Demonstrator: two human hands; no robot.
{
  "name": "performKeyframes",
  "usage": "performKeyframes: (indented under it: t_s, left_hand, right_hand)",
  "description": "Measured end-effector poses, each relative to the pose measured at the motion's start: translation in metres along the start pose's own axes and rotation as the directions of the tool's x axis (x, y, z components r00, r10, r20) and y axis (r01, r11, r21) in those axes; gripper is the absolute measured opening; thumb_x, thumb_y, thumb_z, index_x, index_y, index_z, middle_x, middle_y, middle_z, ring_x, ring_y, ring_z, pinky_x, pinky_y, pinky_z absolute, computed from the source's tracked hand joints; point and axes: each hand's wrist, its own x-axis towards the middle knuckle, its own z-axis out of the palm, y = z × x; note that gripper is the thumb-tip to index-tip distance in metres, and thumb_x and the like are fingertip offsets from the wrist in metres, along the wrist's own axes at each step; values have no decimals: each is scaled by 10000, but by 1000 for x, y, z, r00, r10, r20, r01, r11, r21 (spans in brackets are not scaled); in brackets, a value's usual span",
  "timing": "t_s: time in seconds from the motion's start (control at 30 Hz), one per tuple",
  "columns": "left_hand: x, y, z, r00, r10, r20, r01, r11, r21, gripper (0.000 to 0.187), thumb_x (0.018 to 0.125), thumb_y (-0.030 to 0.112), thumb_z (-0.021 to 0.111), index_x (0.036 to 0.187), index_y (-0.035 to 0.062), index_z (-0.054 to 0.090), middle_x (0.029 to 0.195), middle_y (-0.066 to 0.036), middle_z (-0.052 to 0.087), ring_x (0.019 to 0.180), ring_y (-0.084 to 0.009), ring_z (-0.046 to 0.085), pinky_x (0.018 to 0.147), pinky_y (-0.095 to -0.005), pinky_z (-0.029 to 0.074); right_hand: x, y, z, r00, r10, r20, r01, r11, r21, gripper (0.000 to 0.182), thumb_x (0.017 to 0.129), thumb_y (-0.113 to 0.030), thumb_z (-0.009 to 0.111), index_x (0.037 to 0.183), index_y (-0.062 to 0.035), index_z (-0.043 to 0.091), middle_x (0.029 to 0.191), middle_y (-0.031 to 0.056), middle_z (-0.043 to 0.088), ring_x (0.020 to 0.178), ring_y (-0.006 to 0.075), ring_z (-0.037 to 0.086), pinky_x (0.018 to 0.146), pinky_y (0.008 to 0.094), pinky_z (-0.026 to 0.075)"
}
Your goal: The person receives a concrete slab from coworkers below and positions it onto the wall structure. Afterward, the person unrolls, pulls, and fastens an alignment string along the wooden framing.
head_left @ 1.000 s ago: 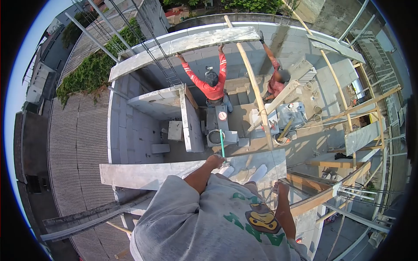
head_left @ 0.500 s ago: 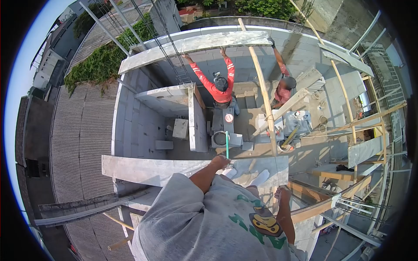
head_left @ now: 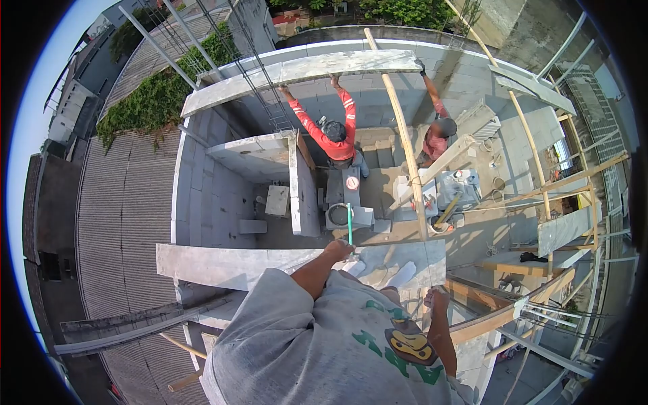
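My left hand point(head_left: 339, 250) is closed around the lower end of a thin green pipe point(head_left: 349, 223), which points away from me. Below that hand lies a grey plank point(head_left: 216, 262), and my white-covered feet point(head_left: 403, 274) rest on it. My right hand point(head_left: 437, 300) is a fist by the plank's right end. A thin line seems to run up from it, but what the fingers hold is hidden. Down past the pipe's far end stands a round bucket point(head_left: 337, 215) with grey contents.
Below, a person in red point(head_left: 337, 145) reaches both hands to a long raised board point(head_left: 304, 69). Another person point(head_left: 437, 138) reaches to its right end. A wooden pole point(head_left: 403, 135) slants between us. Block walls point(head_left: 202, 196) drop away; timber beams point(head_left: 482, 329) lie right.
The person in red has shifted slightly left, hands still at the raised board. My view has moved a little. Both my hands keep their places and grips.
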Motion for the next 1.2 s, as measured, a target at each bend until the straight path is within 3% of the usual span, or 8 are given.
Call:
performKeyframes:
  t_s: [0.13,0.23,0.33,0.6,0.73,0.93,1.03,1.2]
  left_hand:
    - [1,-5,5,998,55,-18,-55,998,3,359,875,363,390,898,76,603,713,-40,619,707,-190,620,675,-350,457]
    - [-10,7,-8,998,-61,23,64,987,-145,395,867,391,406,866,54,614,684,-41,622,645,-177,619,655,-341,452]
    - [-28,21,-23,998,45,-47,-51,991,-125,396,845,403,434,877,52,614,674,-50,629,596,-171,616,646,-335,455]
    - [-17,16,-19,994,-105,-20,97,965,-243,396,827,399,451,896,45,614,682,-61,635,578,-173,615,638,-326,459]
    - [-23,22,-30,981,-155,114,182,937,-299,448,808,454,443,914,55,618,919,-143,624,901,-296,584,781,-399,436]
    - [-28,22,-29,1000,0,-4,-1,980,-198,403,795,439,461,892,86,627,752,-107,638,810,-254,604,733,-371,449]
    - [-27,27,-33,987,-150,58,161,937,-310,397,788,436,468,869,85,634,670,-85,627,753,-234,612,710,-361,452]
    - [-27,30,-34,986,-155,55,165,933,-320,407,784,444,471,860,80,637,667,-90,624,718,-227,613,693,-360,451]
  right_hand:
    - [-5,-3,3,1000,-13,-20,12,1000,-27,136,766,-30,447,631,-43,462,543,42,420,392,152,424,337,290,346]
    - [-3,-1,0,1000,-24,-15,23,1000,-21,138,776,-56,477,640,-36,485,548,43,448,397,155,447,340,286,357]
    - [-3,2,-1,998,-58,-35,57,998,-24,167,802,-113,528,669,-13,539,565,53,510,412,165,499,347,277,383]
    - [19,17,-13,999,-44,25,45,997,-57,171,794,-127,531,696,9,568,594,76,542,470,208,570,396,304,466]
    - [-11,-1,7,998,-50,-42,49,998,-39,127,761,13,446,652,-50,464,561,26,422,421,108,404,342,251,328]
    - [-5,3,3,996,-55,-70,52,998,-43,99,746,12,467,660,-37,480,561,37,446,424,116,429,345,259,358]
    - [-1,5,1,998,-30,-58,29,999,-17,93,735,11,473,657,-38,482,559,36,448,420,113,425,342,256,351]
    - [-10,5,4,996,-74,-40,75,997,13,105,734,2,471,641,-48,480,554,27,436,421,114,428,345,250,342]
